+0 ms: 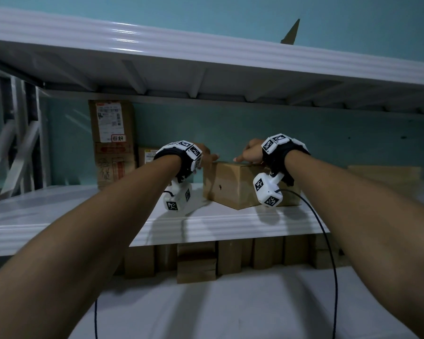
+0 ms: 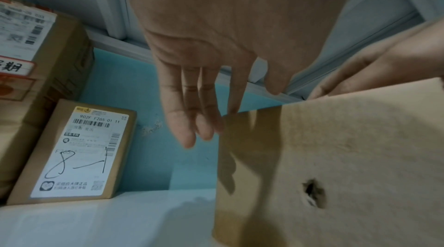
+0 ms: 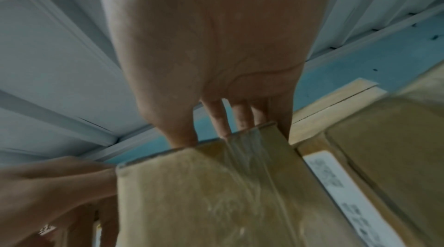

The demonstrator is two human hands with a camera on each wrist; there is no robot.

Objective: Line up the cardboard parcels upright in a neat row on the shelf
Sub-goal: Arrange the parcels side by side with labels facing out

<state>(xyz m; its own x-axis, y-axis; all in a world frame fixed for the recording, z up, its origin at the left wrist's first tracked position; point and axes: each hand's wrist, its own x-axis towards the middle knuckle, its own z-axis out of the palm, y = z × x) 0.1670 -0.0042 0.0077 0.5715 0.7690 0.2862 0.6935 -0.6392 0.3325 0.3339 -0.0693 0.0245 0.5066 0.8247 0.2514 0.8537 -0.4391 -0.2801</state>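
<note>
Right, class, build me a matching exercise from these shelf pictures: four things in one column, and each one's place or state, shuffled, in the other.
Things:
1. tall parcel
2. small labelled parcel
3. punctured parcel
4. left hand

States:
A. lying flat under both hands
B. fingers straight at a parcel's edge
C. upright, furthest left
D. upright beside the tall one

Pairs: 1-C, 2-D, 3-A, 4-B
</note>
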